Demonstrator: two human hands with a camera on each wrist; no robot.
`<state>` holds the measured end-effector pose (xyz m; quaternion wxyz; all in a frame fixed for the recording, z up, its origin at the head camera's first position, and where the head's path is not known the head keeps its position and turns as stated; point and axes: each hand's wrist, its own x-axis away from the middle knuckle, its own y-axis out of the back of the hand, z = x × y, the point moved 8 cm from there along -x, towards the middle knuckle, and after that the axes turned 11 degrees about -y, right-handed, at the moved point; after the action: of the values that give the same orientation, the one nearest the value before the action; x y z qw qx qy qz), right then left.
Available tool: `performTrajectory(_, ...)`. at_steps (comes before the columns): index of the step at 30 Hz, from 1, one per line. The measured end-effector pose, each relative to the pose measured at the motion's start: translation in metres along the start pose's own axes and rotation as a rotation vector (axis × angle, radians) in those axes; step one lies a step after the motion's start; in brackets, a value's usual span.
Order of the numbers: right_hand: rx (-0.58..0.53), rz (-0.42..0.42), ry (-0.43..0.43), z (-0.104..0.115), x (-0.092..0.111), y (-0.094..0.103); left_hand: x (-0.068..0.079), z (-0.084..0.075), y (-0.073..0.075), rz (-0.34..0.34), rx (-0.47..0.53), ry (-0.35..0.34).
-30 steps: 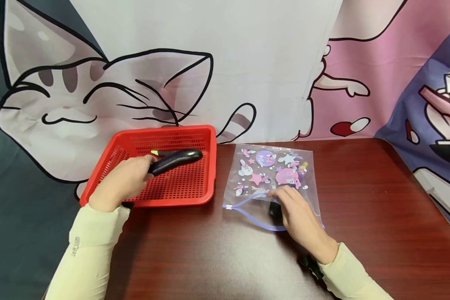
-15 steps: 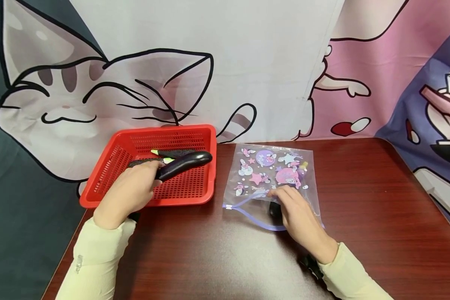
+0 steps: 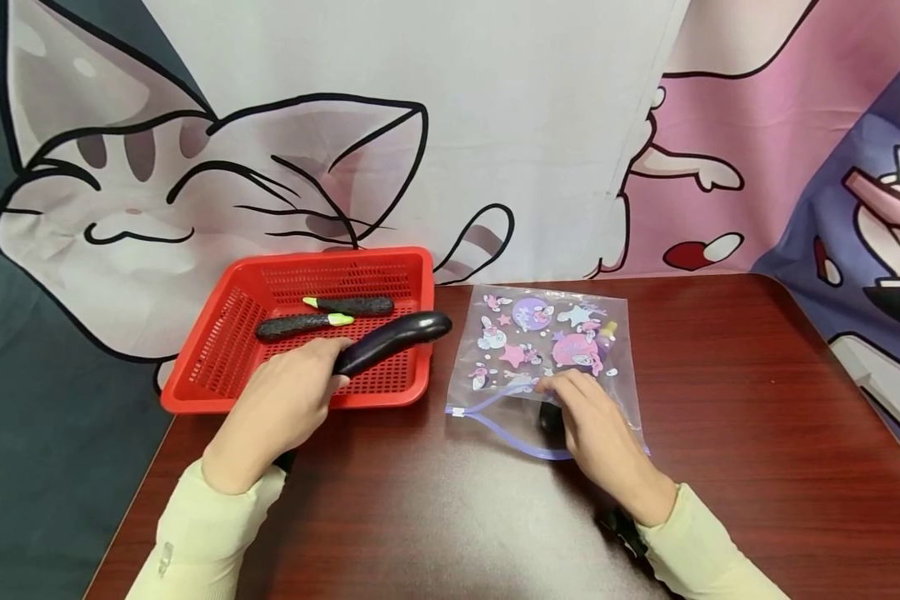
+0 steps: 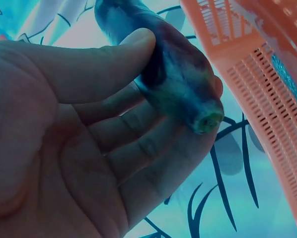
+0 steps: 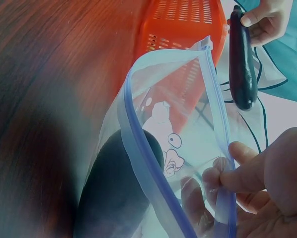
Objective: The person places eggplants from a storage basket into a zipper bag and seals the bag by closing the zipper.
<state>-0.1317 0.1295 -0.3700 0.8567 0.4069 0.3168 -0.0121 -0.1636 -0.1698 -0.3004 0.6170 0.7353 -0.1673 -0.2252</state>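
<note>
My left hand [image 3: 285,408] pinches a long dark eggplant [image 3: 393,340] by its stem end, over the front right of the red basket [image 3: 187,402]. In the left wrist view, the thumb lies on one side of the eggplant [image 4: 183,74] and the fingers on the other. My right hand [image 3: 603,437] pinches the upper edge of a clear printed zip bag [image 3: 487,358] and holds its mouth apart. Inside the bag lies a dark rounded vegetable [image 5: 121,183], plus something purple with a yellowish tip [image 3: 606,337], partly hidden by the print.
Two dark, rough-skinned vegetables with pale green ends, one farther back [image 3: 356,306] and one nearer [image 3: 300,326], lie in the basket. A brown wooden table [image 3: 750,400] carries everything. Behind it hangs a cartoon-print cloth [image 3: 555,125].
My left hand has carried the eggplant rightward and slightly toward me, uncovering the two vegetables in the basket. The right hand and bag have stayed in place.
</note>
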Motion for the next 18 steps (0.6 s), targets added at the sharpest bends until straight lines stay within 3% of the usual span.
performTrajectory(18,-0.014,0.012,-0.006,0.000,0.000,-0.002,0.009,-0.040,-0.013,-0.082,0.020,-0.139)
